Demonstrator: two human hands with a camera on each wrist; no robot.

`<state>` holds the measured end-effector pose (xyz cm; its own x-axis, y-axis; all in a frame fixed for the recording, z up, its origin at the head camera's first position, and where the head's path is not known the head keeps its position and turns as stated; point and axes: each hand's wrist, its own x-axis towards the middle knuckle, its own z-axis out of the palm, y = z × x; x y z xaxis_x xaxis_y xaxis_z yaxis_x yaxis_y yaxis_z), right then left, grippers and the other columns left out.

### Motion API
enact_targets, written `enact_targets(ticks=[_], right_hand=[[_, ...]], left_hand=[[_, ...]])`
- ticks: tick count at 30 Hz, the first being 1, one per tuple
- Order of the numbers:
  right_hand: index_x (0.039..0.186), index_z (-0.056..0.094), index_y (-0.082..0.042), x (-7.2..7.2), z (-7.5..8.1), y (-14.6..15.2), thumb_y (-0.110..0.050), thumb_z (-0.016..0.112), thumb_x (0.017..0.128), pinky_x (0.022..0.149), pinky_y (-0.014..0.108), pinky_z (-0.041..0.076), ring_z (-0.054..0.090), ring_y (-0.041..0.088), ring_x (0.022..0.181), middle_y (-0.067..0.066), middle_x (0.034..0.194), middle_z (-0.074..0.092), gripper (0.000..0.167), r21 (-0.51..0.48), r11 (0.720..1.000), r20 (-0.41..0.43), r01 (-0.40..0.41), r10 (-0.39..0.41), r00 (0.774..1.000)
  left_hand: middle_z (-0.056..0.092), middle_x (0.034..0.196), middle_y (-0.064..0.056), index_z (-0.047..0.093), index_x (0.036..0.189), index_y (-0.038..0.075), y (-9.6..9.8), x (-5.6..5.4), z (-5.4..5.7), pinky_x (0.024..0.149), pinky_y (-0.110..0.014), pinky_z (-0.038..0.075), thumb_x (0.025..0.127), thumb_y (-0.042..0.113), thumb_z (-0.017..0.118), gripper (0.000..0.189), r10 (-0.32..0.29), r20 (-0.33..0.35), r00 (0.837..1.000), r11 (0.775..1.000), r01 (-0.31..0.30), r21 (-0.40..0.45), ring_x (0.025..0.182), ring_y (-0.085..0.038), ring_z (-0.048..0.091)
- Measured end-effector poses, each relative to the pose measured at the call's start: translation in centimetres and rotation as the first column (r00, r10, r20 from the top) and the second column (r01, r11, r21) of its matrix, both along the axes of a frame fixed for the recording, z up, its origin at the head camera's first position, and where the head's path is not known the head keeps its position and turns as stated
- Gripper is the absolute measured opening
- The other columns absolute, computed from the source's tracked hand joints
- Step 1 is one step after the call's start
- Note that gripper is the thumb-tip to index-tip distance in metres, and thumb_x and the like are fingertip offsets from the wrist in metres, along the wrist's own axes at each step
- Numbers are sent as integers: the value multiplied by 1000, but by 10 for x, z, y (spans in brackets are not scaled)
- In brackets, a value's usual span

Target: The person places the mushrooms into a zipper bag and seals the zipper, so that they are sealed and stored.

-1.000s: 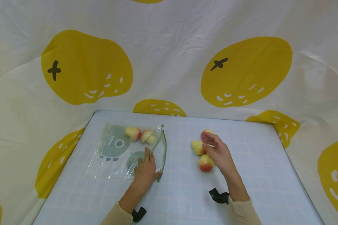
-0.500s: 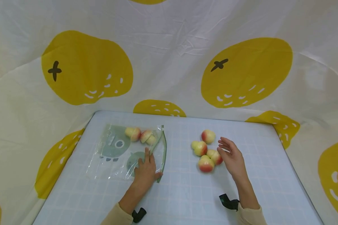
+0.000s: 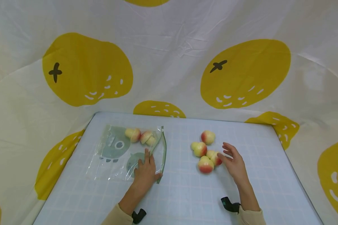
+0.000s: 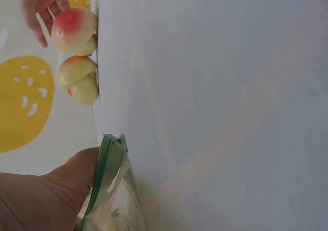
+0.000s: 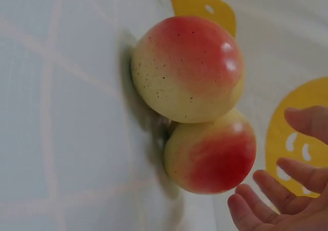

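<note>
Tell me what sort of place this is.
Probably a makeshift recording booth: a fruit-print backdrop hangs behind and beside the pale gridded table, and the black wrist-worn devices look like cameras.

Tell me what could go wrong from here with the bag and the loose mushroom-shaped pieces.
The right hand could knock the closest piece into the neighbour crowding it. The clear bag looks flimsy, so its green-edged mouth might shift if the left hand lifts off. The bagged piece nearest that mouth could roll out if tipped.
</note>
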<state>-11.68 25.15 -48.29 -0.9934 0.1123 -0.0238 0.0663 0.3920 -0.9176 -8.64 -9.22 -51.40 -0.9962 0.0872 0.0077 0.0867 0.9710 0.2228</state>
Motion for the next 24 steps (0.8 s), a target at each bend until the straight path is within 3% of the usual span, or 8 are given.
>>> enact_targets(ticks=[4,6,14,24], right_hand=[[152,35,-7,-1,-4,4,-28,70,96,108,49,39,42,38,134,22,150,41,70,30,999,131,-28,24,991],[153,34,-6,-1,-7,6,-28,72,95,108,55,36,41,40,134,23,151,39,73,9,999,167,-39,37,985],[153,33,-4,-1,-17,8,-24,72,94,105,52,37,45,41,130,25,147,40,73,-29,997,202,-68,73,977],[152,34,-5,0,-21,8,-29,75,92,103,50,38,45,40,129,25,146,39,76,-15,998,233,-55,57,971]], left_hand=[[28,155,-31,44,140,-11,0,1,0,70,-66,53,74,44,88,97,2,8,1000,1000,-2,4,114,-57,52],[28,155,-31,44,140,-11,0,1,0,70,-66,53,74,44,88,97,1,7,1000,1000,-1,4,114,-57,52],[28,155,-32,44,141,-11,-1,0,1,71,-66,53,74,44,88,97,-2,11,1000,1000,2,0,113,-56,53],[28,155,-31,44,141,-11,0,0,2,72,-66,52,74,44,88,96,1,22,1000,1000,-1,1,114,-56,52]])
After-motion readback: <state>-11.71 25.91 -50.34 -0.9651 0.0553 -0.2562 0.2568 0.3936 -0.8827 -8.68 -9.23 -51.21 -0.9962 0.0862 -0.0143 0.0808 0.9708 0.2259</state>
